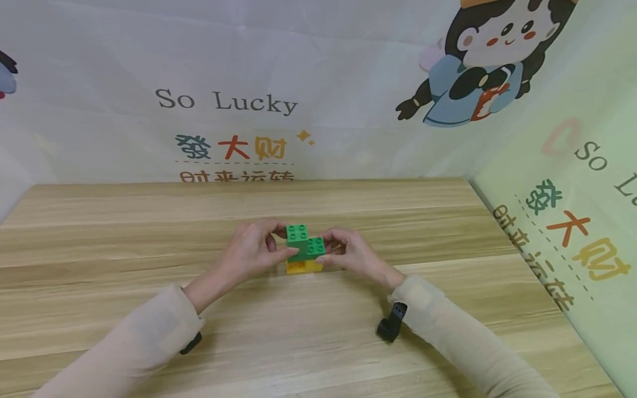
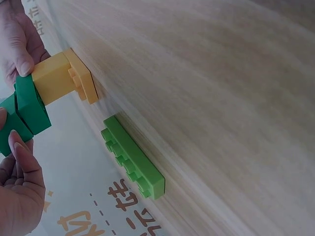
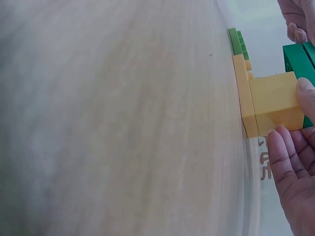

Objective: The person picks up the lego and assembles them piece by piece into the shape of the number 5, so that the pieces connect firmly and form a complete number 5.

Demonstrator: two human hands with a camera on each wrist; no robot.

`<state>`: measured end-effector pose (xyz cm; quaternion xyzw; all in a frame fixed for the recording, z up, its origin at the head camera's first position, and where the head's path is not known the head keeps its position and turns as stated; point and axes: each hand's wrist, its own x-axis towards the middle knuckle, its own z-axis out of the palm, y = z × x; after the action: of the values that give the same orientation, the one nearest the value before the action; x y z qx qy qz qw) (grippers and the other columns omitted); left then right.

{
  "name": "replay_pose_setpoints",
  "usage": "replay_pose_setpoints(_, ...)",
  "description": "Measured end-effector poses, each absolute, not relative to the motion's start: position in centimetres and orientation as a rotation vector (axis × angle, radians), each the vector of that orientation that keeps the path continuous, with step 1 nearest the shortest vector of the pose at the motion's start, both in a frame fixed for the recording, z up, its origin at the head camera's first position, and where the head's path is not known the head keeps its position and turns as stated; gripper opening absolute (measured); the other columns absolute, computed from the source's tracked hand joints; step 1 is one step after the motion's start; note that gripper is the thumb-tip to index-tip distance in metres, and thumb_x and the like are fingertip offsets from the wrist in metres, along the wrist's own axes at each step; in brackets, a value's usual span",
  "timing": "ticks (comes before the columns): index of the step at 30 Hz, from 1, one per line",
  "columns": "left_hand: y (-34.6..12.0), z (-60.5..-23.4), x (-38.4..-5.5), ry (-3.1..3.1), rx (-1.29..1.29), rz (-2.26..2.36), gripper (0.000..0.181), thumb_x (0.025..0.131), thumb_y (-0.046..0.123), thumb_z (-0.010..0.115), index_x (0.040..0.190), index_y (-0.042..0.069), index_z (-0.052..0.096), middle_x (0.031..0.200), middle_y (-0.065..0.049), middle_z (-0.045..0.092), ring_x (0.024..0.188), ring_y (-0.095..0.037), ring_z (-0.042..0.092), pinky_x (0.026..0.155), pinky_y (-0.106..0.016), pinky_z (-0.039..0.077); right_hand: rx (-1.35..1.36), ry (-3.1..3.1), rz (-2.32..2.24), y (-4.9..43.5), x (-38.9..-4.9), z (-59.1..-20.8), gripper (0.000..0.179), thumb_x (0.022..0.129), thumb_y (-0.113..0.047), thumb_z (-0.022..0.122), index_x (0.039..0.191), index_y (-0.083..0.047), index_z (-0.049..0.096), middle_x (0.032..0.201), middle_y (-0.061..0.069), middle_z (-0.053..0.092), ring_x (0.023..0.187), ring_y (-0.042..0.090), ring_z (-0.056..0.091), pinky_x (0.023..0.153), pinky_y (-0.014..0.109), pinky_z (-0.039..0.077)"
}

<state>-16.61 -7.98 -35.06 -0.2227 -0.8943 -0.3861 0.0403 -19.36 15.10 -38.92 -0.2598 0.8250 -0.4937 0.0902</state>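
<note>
A stack of toy building bricks stands on the table between both hands. At its bottom is a flat yellow brick (image 3: 244, 98) with a taller yellow brick (image 3: 276, 101) on one end. Above that sits a green brick (image 1: 316, 249), overhanging one side, and a second green brick (image 1: 297, 237) tops its left part. My left hand (image 1: 249, 249) pinches the top green brick between thumb and fingers; a thin slanted gap shows under it in the left wrist view. From the right, my right hand (image 1: 350, 251) grips the stack where green meets yellow.
A long light green brick (image 2: 133, 160) lies on the table beside the stack; the left hand hides it in the head view. The wooden table (image 1: 318, 331) ends at a printed cloth (image 1: 348, 110) behind and on the right.
</note>
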Motion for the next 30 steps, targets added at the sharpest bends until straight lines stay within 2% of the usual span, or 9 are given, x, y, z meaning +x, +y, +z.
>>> replay_pose_setpoints(15, -7.89, -34.64, -16.69, -2.75, -0.734, -1.106, 0.032, 0.076, 0.017, 0.078, 0.101, 0.002, 0.066, 0.093, -0.009, 0.068, 0.061, -0.007, 0.051, 0.05, -0.021, 0.043, -0.759, 2.448, -1.484, 15.1, -19.32, -38.99, 0.032, 0.078, -0.002, 0.073, 0.107, 0.006, 0.062, 0.095, 0.017, 0.064, 0.082, 0.012, 0.056, 0.072, 0.023, 0.052)
replay_pose_setpoints(30, -8.03, -35.09, -16.68, -2.748, -0.672, -1.205, 0.032, 0.077, 0.019, 0.078, 0.102, 0.004, 0.067, 0.092, -0.008, 0.069, 0.06, -0.008, 0.052, 0.049, -0.021, 0.042, -0.766, 2.448, -1.492, 15.13, -19.34, -39.08, 0.031, 0.078, -0.001, 0.073, 0.106, 0.007, 0.062, 0.094, 0.017, 0.064, 0.08, 0.011, 0.056, 0.07, 0.021, 0.051)
